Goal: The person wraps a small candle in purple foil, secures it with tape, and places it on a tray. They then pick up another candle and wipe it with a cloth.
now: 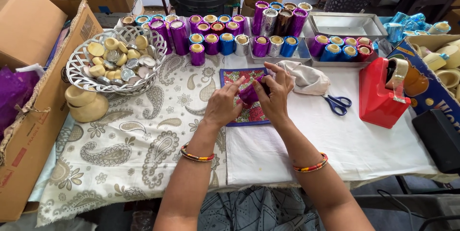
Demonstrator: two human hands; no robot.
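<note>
My left hand (pixel 221 104) and my right hand (pixel 274 98) meet over a small flowered mat (pixel 232 78) at the table's middle. Together they pinch a small object wrapped in purple foil (pixel 249 95), fingers closed around it from both sides. Beyond the mat stand rows of foil-wrapped cups (pixel 225 39) in purple, blue, silver and red. A crumpled pale cloth (pixel 306 78) lies just right of my right hand.
A silver wire basket (pixel 76 75) of small round pieces sits at left, with two stacked pale cups (pixel 85 104) beside it. Blue-handled scissors (pixel 338 102) and a red tape dispenser (pixel 381 94) lie at right. Cardboard boxes (pixel 33 97) flank the table.
</note>
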